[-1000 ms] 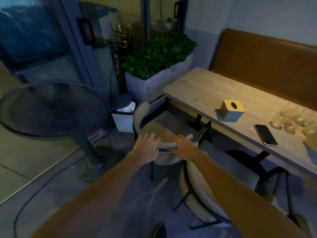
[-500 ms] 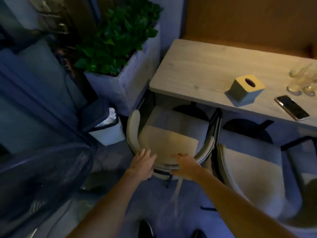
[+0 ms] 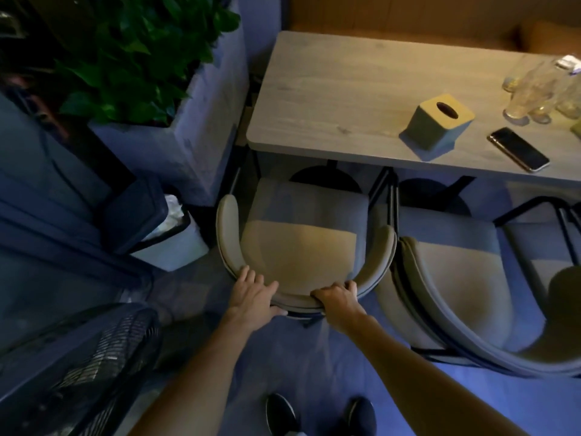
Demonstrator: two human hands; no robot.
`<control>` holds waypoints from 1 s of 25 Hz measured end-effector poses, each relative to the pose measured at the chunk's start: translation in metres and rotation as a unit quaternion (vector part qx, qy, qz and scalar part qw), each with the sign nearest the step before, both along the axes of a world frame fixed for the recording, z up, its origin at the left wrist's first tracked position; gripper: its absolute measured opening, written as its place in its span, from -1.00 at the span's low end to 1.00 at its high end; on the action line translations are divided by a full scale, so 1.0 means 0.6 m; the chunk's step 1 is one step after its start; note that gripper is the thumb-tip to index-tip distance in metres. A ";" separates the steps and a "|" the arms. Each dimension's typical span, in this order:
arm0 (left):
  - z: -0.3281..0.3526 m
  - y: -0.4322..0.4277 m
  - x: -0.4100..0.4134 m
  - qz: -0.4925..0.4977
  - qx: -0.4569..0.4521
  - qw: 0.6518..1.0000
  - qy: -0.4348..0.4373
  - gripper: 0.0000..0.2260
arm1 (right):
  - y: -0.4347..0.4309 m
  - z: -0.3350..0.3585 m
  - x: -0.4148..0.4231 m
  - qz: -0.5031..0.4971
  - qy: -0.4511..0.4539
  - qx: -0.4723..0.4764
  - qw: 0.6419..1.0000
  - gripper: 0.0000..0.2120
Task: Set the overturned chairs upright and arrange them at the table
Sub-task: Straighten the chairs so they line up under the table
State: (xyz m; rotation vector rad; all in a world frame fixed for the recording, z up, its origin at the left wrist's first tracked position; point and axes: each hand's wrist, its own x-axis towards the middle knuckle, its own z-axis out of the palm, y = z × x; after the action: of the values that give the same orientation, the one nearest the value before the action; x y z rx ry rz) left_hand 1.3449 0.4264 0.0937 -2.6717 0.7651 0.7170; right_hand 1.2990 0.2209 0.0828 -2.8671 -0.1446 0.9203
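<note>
A beige chair (image 3: 301, 247) with a curved backrest stands upright, its seat front tucked under the near edge of the grey wooden table (image 3: 339, 99). My left hand (image 3: 253, 292) grips the left part of the backrest rim. My right hand (image 3: 338, 295) grips the rim a little to the right. A second beige chair (image 3: 452, 278) stands upright just right of the first, also facing the table. Part of a third chair (image 3: 553, 247) shows at the right edge.
On the table sit a tissue box (image 3: 437, 127), a phone (image 3: 518, 149) and several glasses (image 3: 531, 92). A planter with green leaves (image 3: 201, 127) and a small bin (image 3: 160, 228) stand left of the chair. A floor fan (image 3: 72, 366) is at lower left. My shoes (image 3: 320, 413) are below.
The view has tilted down and moved closer. The chair has slid forward toward the table, its seat now reaching under the edge. Both hands stay on the backrest.
</note>
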 end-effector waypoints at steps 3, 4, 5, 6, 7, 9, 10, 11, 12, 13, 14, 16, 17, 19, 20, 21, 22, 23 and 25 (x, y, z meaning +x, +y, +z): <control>0.007 -0.001 -0.012 0.005 0.008 1.000 0.005 -0.30 | 0.001 0.001 -0.007 0.009 -0.010 -0.005 1.000 -0.64; 0.008 0.001 -0.017 0.007 0.015 1.000 0.014 -0.30 | 0.005 0.004 -0.010 0.010 -0.007 -0.004 1.000 -0.64; 0.009 0.004 -0.022 0.009 0.020 1.000 0.017 -0.29 | 0.010 0.008 -0.013 0.012 -0.006 -0.002 1.000 -0.64; 0.008 0.009 -0.028 0.012 0.025 0.999 0.018 -0.29 | 0.016 0.010 -0.019 0.015 -0.005 -0.001 1.000 -0.64; 0.009 0.014 -0.035 0.017 0.029 0.999 0.020 -0.28 | 0.022 0.012 -0.024 0.016 -0.002 0.000 1.000 -0.64; 0.011 0.023 -0.044 0.027 0.032 0.999 0.025 -0.28 | 0.032 0.016 -0.032 0.015 -0.001 0.007 1.000 -0.65; 0.013 0.028 -0.048 0.029 0.033 0.999 0.027 -0.27 | 0.037 0.016 -0.035 0.018 -0.004 0.006 1.000 -0.65; 0.014 0.032 -0.052 0.029 0.038 0.998 0.029 -0.27 | 0.042 0.016 -0.039 0.019 -0.003 0.003 1.000 -0.66; 0.016 0.037 -0.056 0.030 0.043 0.998 0.032 -0.27 | 0.049 0.015 -0.042 0.016 -0.003 0.001 1.000 -0.67; 0.016 0.042 -0.060 0.034 0.046 0.998 0.033 -0.26 | 0.056 0.014 -0.046 0.008 -0.006 0.003 1.000 -0.69; 0.017 0.048 -0.062 0.037 0.048 0.998 0.034 -0.26 | 0.063 0.012 -0.049 -0.004 -0.012 0.009 1.000 -0.71; 0.019 0.061 -0.065 0.044 0.051 0.997 0.036 -0.27 | 0.076 0.010 -0.052 -0.002 -0.029 0.016 0.999 -0.74; 0.020 0.065 -0.065 0.045 0.049 0.997 0.035 -0.27 | 0.079 0.009 -0.052 0.003 -0.027 0.016 0.999 -0.75; 0.020 0.068 -0.063 0.044 0.045 0.997 0.032 -0.28 | 0.081 0.011 -0.048 0.004 -0.007 0.024 1.000 -0.74; 0.020 0.070 -0.059 0.044 0.045 0.998 0.031 -0.29 | 0.082 0.011 -0.043 0.006 -0.004 0.028 1.000 -0.74; 0.019 0.072 -0.055 0.043 0.044 0.998 0.030 -0.29 | 0.084 0.010 -0.039 0.009 -0.002 0.031 0.999 -0.73; 0.017 0.073 -0.052 0.044 0.042 0.998 0.028 -0.30 | 0.085 0.009 -0.035 0.011 -0.003 0.032 0.999 -0.72; 0.016 0.075 -0.049 0.043 0.041 0.998 0.024 -0.30 | 0.088 0.008 -0.033 0.010 -0.003 0.033 0.999 -0.72; 0.014 0.079 -0.048 0.036 0.041 0.998 0.010 -0.31 | 0.093 0.005 -0.033 0.004 -0.002 0.035 0.999 -0.70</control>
State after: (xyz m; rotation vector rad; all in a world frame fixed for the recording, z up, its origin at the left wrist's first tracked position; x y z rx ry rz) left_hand 1.3160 0.4737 0.1023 -2.6338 0.6321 0.7782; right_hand 1.2794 0.2767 0.0860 -2.8075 -0.1858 0.8918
